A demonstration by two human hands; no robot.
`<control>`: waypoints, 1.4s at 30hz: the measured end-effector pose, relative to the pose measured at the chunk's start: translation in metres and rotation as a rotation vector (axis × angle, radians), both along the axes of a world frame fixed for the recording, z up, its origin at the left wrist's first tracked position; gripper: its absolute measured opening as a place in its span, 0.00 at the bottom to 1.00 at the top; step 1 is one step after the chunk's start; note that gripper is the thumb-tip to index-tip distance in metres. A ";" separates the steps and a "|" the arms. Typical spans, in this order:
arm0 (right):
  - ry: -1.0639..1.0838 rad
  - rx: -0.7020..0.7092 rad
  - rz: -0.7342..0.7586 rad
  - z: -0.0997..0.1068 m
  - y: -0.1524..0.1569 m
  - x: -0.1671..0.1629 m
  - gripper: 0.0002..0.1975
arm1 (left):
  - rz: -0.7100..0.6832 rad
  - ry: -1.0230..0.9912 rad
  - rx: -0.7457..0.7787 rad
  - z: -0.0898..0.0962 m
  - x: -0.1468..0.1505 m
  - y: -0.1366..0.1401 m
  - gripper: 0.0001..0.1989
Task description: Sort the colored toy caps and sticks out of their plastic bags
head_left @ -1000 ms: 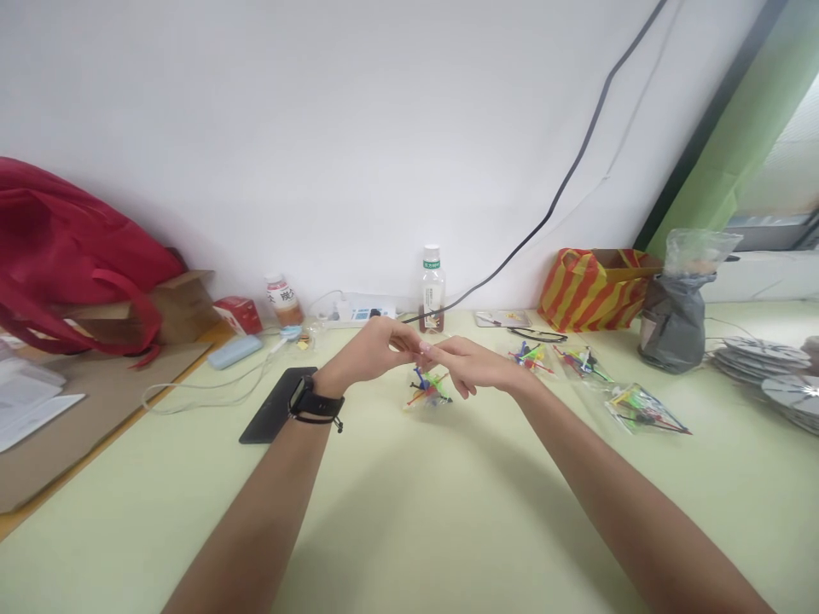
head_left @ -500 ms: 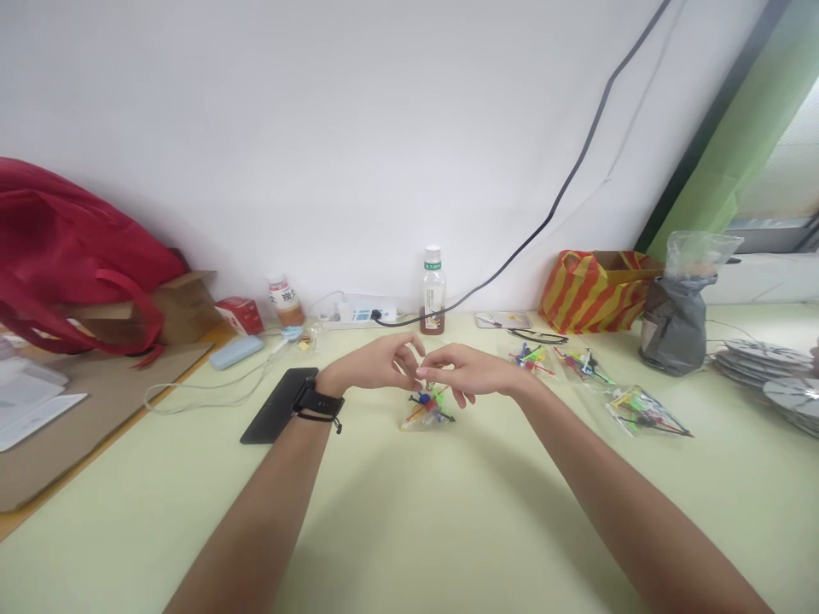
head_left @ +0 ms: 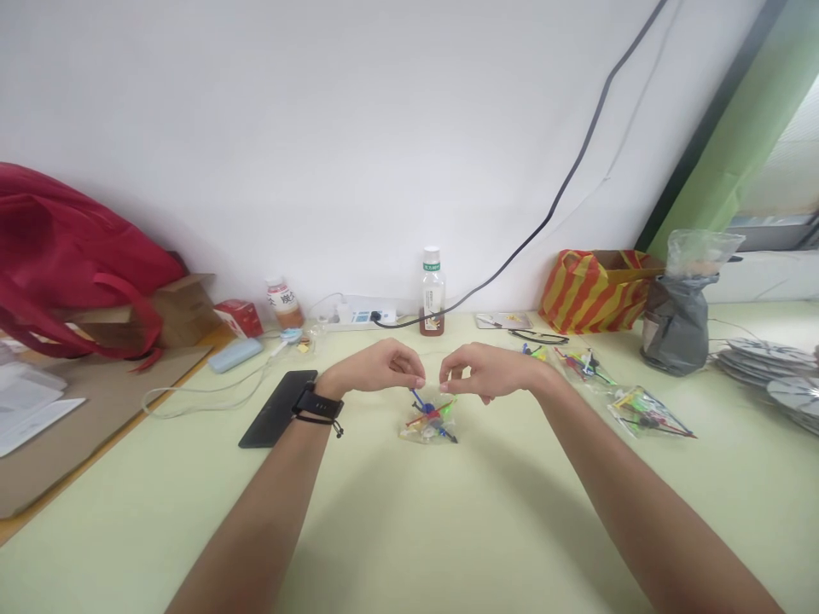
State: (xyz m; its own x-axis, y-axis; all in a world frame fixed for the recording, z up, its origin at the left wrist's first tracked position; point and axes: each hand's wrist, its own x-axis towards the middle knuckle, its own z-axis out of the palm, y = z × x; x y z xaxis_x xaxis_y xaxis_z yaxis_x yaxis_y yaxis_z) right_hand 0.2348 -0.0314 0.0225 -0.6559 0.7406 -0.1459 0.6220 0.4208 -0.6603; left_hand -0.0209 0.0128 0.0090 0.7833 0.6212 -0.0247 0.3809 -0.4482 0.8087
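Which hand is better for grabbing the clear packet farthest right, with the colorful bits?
Probably the right hand: it's nearer that clear packet. The left hand is farther away, with the right forearm in between.

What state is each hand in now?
Left hand: grip curled near the bag; holding can't be told.
Right hand: grip curled likewise; holding can't be told.

Indoor workroom or office, exact type uncertain. A pale green surface [head_left: 371, 520] against a white wall [head_left: 320, 128] bears a power strip [head_left: 359, 315], a drink bottle [head_left: 432, 298], clear packets of coloured plastic parts [head_left: 430, 419] and stacked discs [head_left: 761, 354]; a green curtain [head_left: 729, 162] hangs beside a window [head_left: 790, 162].
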 end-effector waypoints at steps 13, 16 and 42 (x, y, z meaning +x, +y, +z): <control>0.489 0.181 -0.112 -0.017 0.009 0.011 0.33 | 0.091 -0.149 0.004 0.008 -0.006 -0.003 0.16; 0.570 0.092 -0.160 -0.028 0.000 0.012 0.18 | 0.157 -0.226 0.019 0.008 -0.004 -0.019 0.16; 0.967 -0.206 -0.500 -0.102 -0.051 0.004 0.16 | 0.581 -0.700 -0.248 -0.095 0.015 -0.067 0.11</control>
